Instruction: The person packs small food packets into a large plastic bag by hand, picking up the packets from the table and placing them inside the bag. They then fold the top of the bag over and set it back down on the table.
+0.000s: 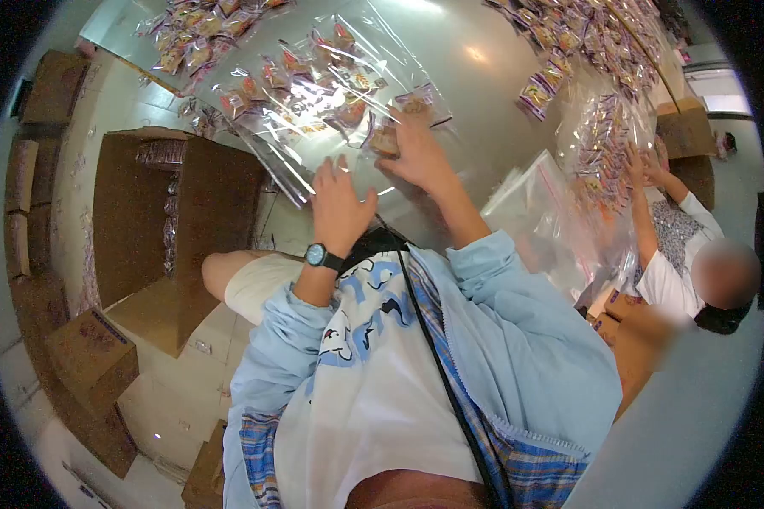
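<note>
My left hand point(341, 206), with a black watch on its wrist, lies with its fingers apart near the open end of a large clear plastic bag point(314, 157). Several small snack packets point(293, 81) are spread inside or under the shiny film; glare hides which. To the right, my right hand point(420, 153) reaches over the bag's edge, thumb and fingers around a small snack packet point(384, 139). Another snack packet point(426, 103) with a purple edge touches its fingertips.
Packets are heaped at the far left point(199, 34) and far right point(569, 34) of the metal table point(484, 102). Flat clear bags point(539, 216) lie right of me. A co-worker's hands point(645, 165) hold a filled bag point(603, 144). An open carton point(221, 187) stands left.
</note>
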Demonstrator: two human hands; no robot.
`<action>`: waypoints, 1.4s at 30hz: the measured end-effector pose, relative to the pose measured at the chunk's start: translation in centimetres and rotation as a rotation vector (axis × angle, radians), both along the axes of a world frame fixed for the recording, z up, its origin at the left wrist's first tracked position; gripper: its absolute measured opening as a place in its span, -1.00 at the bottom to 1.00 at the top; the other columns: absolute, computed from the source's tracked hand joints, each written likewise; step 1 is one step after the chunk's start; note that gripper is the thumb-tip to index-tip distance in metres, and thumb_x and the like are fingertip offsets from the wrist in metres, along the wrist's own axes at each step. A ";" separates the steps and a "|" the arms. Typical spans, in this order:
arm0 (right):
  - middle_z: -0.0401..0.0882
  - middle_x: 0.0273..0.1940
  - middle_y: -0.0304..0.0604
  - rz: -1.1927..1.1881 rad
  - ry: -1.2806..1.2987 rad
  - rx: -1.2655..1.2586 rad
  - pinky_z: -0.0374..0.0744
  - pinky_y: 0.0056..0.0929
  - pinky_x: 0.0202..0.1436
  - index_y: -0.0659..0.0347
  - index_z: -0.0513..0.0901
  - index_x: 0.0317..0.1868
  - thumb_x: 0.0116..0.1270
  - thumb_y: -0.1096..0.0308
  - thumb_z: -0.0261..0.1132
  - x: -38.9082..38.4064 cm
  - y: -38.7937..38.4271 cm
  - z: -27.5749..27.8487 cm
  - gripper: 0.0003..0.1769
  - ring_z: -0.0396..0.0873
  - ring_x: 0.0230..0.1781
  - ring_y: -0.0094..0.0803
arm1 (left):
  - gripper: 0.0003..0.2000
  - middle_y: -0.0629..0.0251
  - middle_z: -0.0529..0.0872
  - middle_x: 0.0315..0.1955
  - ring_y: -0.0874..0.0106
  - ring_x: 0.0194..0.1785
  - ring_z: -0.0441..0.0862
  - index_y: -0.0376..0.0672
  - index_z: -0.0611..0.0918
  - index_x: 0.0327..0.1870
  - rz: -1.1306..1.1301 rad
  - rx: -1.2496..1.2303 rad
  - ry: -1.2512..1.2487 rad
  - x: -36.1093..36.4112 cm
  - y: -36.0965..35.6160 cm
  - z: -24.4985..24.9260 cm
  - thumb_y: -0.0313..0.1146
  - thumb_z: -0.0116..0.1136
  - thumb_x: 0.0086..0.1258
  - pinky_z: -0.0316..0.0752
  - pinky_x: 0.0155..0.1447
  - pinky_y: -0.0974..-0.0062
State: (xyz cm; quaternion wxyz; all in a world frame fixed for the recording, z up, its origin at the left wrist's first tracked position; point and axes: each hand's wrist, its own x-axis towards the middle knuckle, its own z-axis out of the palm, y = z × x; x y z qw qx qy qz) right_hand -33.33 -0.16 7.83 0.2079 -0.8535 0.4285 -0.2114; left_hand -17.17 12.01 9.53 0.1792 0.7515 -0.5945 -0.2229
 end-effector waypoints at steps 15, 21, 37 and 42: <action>0.69 0.09 0.03 -0.163 -1.381 1.422 0.72 -0.15 -0.01 0.22 0.51 0.27 0.60 0.14 0.07 3.2 -1.4 -1.3 -0.59 0.75 -0.03 -0.09 | -0.13 -0.27 0.48 0.27 -0.15 0.31 0.39 -0.45 0.16 0.54 0.194 -0.497 0.183 -0.3 -3.3 1.2 -0.12 0.29 0.36 0.32 0.37 -0.03; 0.69 0.02 -0.04 -0.226 -1.217 1.335 0.74 -0.38 -0.33 0.18 0.47 0.29 0.58 0.05 0.20 1.2 -2.8 -0.5 -0.53 0.75 -0.32 -0.28 | -0.38 -0.10 0.52 0.33 -0.04 0.39 0.40 -0.31 0.45 0.40 0.363 -0.521 0.361 0.4 -6.1 -2.7 -0.30 0.25 0.30 0.28 0.48 0.08; 0.60 -0.06 0.01 -0.230 -0.719 0.217 0.56 -0.23 0.13 0.33 0.41 0.19 0.37 0.18 0.42 5.2 -4.2 0.5 -0.44 0.61 -0.05 -0.20 | -0.50 0.18 0.66 -0.06 0.14 0.08 0.53 -0.10 0.63 0.12 0.568 -0.448 -0.122 -0.8 -8.4 -2.7 0.00 0.36 0.24 0.39 0.18 0.12; 0.47 0.14 0.17 -0.478 -0.697 0.185 0.46 -0.23 0.28 0.42 0.35 0.32 0.52 0.20 0.23 8.2 -5.2 0.0 -0.45 0.51 0.15 -0.11 | -0.47 0.16 0.64 0.00 0.14 0.16 0.51 -0.14 0.61 0.11 0.556 -0.483 -0.145 -1.0 -7.6 -3.0 0.06 0.30 0.25 0.36 0.19 0.11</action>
